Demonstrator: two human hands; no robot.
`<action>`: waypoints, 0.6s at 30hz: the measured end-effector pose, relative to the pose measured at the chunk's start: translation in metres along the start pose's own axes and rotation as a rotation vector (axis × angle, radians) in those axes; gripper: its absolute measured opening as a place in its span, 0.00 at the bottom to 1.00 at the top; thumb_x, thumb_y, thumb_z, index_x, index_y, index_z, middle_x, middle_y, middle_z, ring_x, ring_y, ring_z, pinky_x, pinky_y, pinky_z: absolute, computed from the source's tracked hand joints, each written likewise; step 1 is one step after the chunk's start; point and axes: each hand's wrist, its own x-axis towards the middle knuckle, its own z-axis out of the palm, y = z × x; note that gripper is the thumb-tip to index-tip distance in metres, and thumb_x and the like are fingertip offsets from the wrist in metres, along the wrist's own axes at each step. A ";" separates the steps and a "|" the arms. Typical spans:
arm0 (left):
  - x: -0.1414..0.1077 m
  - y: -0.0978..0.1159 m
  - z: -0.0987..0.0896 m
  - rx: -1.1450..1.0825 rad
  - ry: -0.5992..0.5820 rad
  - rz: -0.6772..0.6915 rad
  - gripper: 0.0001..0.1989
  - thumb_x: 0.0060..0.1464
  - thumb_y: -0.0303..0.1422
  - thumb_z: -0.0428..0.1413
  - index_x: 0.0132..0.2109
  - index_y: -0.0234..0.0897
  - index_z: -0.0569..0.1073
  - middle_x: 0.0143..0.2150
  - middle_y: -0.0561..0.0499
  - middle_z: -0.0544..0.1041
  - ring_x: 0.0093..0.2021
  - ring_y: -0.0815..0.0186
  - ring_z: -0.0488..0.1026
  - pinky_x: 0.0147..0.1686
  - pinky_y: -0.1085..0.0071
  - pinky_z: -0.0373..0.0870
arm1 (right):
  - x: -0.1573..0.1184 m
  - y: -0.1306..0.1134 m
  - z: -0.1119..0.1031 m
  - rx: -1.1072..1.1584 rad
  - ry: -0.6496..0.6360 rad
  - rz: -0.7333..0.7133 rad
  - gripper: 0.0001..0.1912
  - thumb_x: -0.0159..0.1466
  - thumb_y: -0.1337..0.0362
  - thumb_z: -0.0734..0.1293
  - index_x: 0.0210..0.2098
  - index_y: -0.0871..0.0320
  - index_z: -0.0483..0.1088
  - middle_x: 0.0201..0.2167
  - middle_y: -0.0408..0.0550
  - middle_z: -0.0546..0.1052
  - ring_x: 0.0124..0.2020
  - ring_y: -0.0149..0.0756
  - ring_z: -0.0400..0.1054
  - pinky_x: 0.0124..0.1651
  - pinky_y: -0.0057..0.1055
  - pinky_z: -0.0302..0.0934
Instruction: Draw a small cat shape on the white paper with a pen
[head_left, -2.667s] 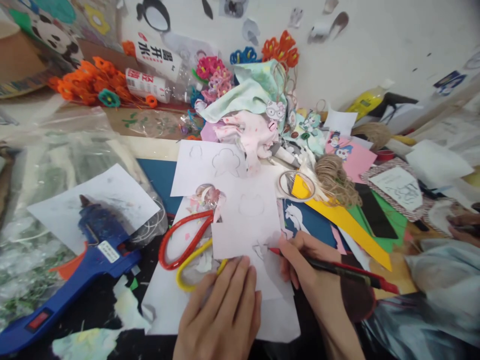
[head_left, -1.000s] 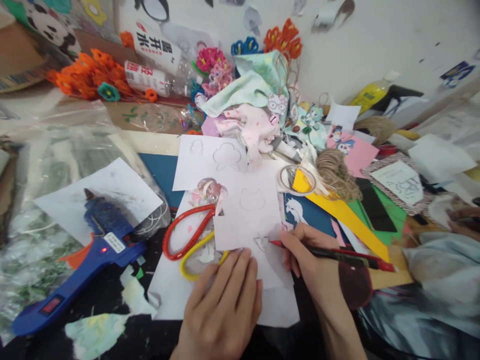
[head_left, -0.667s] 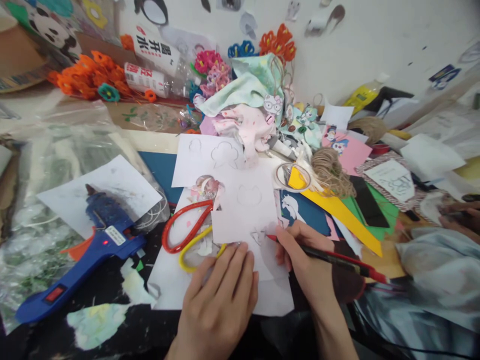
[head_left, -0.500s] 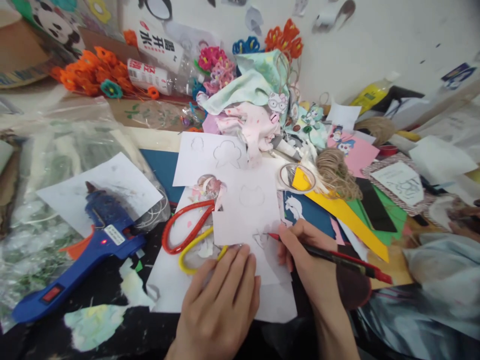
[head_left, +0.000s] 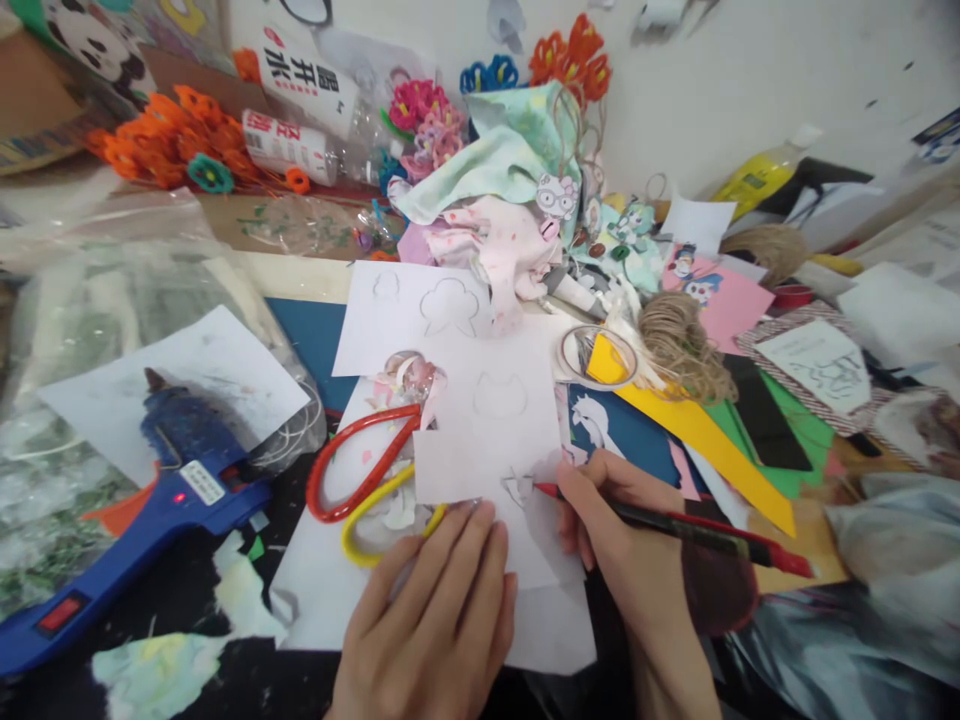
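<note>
My right hand (head_left: pixel 626 540) pinches a red-and-black pencil (head_left: pixel 675 522), its red tip resting on a white sheet of paper (head_left: pixel 480 450). Beside the tip is a small grey sketch (head_left: pixel 519 487); a larger faint outline with two points (head_left: pixel 501 395) lies above it. My left hand (head_left: pixel 439 600) rests flat, fingers stretched out, over the sheet's lower left edge. Just beyond those fingers are scissors with a red handle loop (head_left: pixel 365 490) and a yellow loop (head_left: pixel 352 530); their blades are hidden. Another sheet with a cloud-like outline (head_left: pixel 450 308) lies behind.
A blue glue gun (head_left: pixel 187 490) with a lit red light lies at left on paper. Fabric pieces (head_left: pixel 495 160) are heaped at the back. Twine (head_left: pixel 686 345), a tape roll (head_left: pixel 598 357), a yellow strip (head_left: pixel 720 450) and a dark phone (head_left: pixel 765 410) lie at right.
The small sketch by the pencil tip has gained lines. The pencil tip has shifted slightly, and the whole view has moved a little. My left hand stays flat on the paper.
</note>
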 end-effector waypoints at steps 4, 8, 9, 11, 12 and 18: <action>0.000 0.000 0.001 0.000 -0.014 0.004 0.11 0.62 0.24 0.57 0.49 0.30 0.81 0.50 0.45 0.83 0.50 0.62 0.80 0.56 0.66 0.62 | 0.001 0.002 0.000 0.013 0.010 0.006 0.22 0.66 0.60 0.70 0.17 0.56 0.64 0.12 0.37 0.68 0.11 0.24 0.56 0.15 0.24 0.48; 0.000 0.000 0.001 0.004 -0.011 0.000 0.11 0.62 0.24 0.57 0.49 0.31 0.81 0.50 0.45 0.83 0.51 0.63 0.80 0.57 0.66 0.62 | 0.000 0.004 -0.001 -0.020 -0.016 0.004 0.22 0.65 0.62 0.70 0.17 0.56 0.64 0.11 0.37 0.68 0.11 0.23 0.56 0.15 0.23 0.48; 0.001 0.000 0.000 0.006 -0.012 -0.002 0.11 0.63 0.25 0.57 0.49 0.31 0.81 0.50 0.45 0.83 0.51 0.62 0.80 0.57 0.66 0.62 | 0.000 0.004 -0.002 -0.024 -0.018 0.007 0.22 0.65 0.62 0.70 0.17 0.56 0.64 0.11 0.37 0.68 0.11 0.23 0.56 0.15 0.23 0.48; 0.001 0.001 0.000 0.004 -0.015 -0.003 0.11 0.63 0.25 0.57 0.50 0.30 0.81 0.51 0.45 0.83 0.51 0.62 0.80 0.58 0.66 0.61 | -0.001 0.004 -0.002 -0.025 -0.011 0.011 0.22 0.65 0.61 0.70 0.17 0.56 0.64 0.11 0.37 0.68 0.11 0.23 0.57 0.15 0.23 0.48; 0.001 0.001 -0.001 0.003 -0.015 -0.003 0.11 0.62 0.25 0.57 0.50 0.30 0.81 0.51 0.44 0.83 0.51 0.62 0.80 0.59 0.66 0.61 | -0.001 0.003 -0.002 -0.023 -0.007 0.010 0.22 0.65 0.61 0.70 0.17 0.56 0.64 0.12 0.37 0.68 0.11 0.23 0.57 0.15 0.23 0.48; -0.001 0.000 0.001 0.008 -0.001 0.003 0.10 0.62 0.25 0.58 0.49 0.30 0.81 0.50 0.44 0.83 0.51 0.63 0.80 0.59 0.66 0.61 | -0.001 0.001 0.000 -0.029 -0.021 -0.016 0.21 0.65 0.63 0.69 0.17 0.56 0.64 0.11 0.37 0.68 0.11 0.23 0.56 0.15 0.23 0.48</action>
